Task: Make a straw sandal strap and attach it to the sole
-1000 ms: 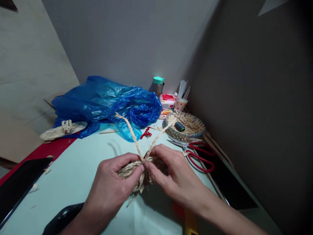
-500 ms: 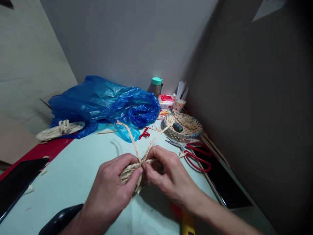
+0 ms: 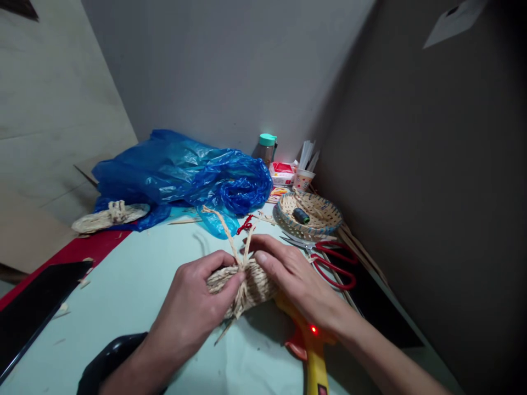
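Note:
Between my hands is a thick braided straw piece [image 3: 260, 282], cinched in the middle by a straw cord whose two ends stand up in a V. My left hand [image 3: 201, 291] is closed on its left part, thumb pressing on the cinched spot. My right hand [image 3: 290, 274] lies along the right end, thumb and index finger apart beside the shorter cord end [image 3: 248, 244]; its other fingers are hidden. Below the right wrist lies a yellow glue gun [image 3: 316, 362] with an orange-red trigger and a lit red lamp.
Red-handled scissors [image 3: 335, 263] lie right, by a woven basket [image 3: 329, 216] holding a dark thread spool [image 3: 301, 215]. Behind are a blue plastic bag [image 3: 177, 170], a bottle [image 3: 267, 148] and a paper cup [image 3: 303, 179]. A straw bundle [image 3: 102, 218] lies left.
My right hand has let go of its pinch at the cinched spot and drawn up and right, baring the piece's right part. The right cord end now stands more upright. The view has shifted slightly.

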Demonstrator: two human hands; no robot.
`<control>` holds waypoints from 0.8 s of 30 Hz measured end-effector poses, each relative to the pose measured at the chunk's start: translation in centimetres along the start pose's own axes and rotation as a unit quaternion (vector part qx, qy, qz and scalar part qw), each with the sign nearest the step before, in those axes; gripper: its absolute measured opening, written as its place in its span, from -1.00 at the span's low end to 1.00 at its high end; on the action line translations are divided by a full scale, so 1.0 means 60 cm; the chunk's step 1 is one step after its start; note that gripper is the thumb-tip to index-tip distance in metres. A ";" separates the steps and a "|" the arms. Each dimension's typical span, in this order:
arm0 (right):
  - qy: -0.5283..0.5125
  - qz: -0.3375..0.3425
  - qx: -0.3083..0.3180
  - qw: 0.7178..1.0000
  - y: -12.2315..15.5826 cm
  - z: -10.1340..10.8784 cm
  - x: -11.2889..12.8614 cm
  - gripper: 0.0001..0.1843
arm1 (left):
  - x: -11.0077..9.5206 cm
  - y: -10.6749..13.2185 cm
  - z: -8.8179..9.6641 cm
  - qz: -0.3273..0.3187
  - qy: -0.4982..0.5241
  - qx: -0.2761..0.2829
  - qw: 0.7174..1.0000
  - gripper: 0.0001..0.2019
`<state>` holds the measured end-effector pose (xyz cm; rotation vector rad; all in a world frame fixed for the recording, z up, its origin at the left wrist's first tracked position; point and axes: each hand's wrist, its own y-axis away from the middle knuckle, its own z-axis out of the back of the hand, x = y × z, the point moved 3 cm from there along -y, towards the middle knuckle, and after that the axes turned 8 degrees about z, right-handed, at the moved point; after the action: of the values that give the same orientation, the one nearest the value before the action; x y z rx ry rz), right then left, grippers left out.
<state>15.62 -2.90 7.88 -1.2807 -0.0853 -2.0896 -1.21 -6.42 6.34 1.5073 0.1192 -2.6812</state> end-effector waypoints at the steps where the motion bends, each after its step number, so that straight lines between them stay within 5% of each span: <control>1: -0.023 0.000 -0.030 0.999 -0.002 0.005 -0.006 -0.73 | 0.000 -0.002 0.003 0.007 0.012 -0.007 1.000 -0.88; 5: -0.141 0.035 -0.185 0.972 -0.012 0.030 -0.040 -0.79 | 0.008 -0.013 0.015 0.050 0.077 -0.041 0.995 -0.81; 8: -0.171 0.056 -0.231 0.956 -0.018 0.044 -0.060 -0.79 | 0.019 -0.019 0.026 0.085 0.162 -0.089 0.979 -0.80; 14: -0.167 0.066 -0.209 0.961 -0.017 0.052 -0.057 -0.72 | 0.016 -0.016 0.052 0.117 0.341 -0.206 0.910 -0.80; 24: 0.005 0.029 -0.109 0.994 -0.019 0.061 -0.059 -0.74 | 0.016 -0.015 0.055 0.141 0.389 -0.174 0.893 -0.75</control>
<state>18.76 1.19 7.24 -1.3833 0.1868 -2.0995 -4.60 -5.85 7.24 2.1455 0.3573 -1.5918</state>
